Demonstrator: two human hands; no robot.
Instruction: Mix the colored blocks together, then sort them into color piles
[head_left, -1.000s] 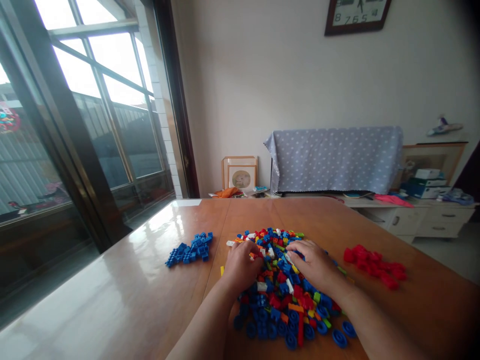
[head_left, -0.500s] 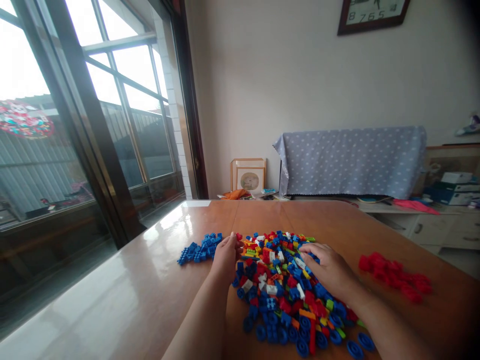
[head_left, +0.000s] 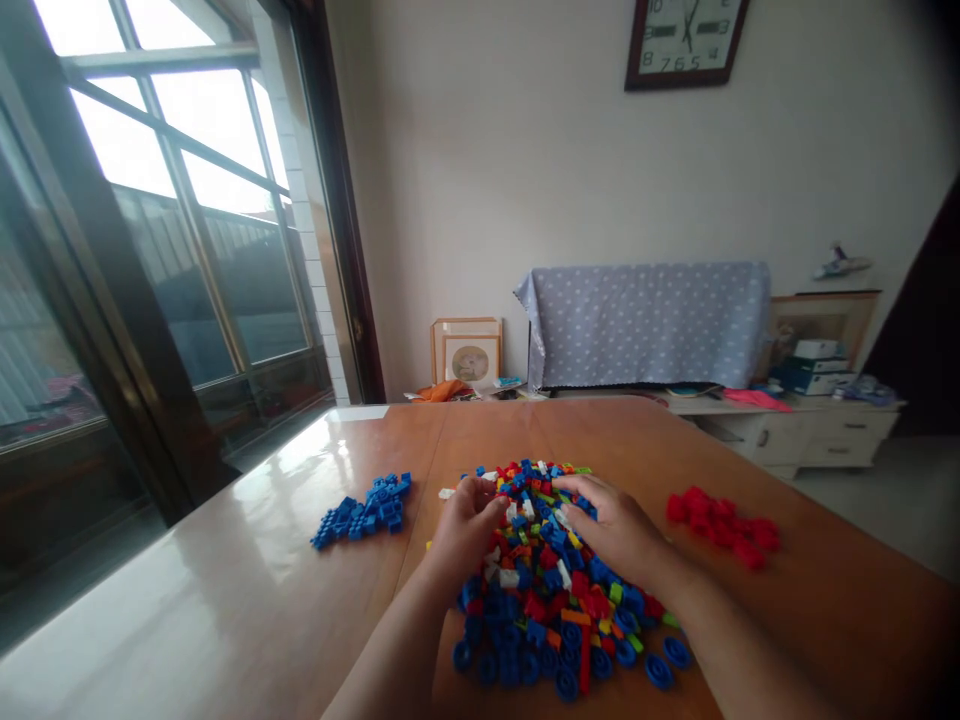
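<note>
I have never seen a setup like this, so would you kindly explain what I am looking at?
There is no machine here, just a person's bare left hand and right hand, seen from a camera worn on that person's head, looking forward and down. On the table lies a mixed pile of toy pieces, with the hands at opposite sides of it. Blue pieces lie apart to the left, red pieces to the right. I cannot tell whether either hand grips anything.
</note>
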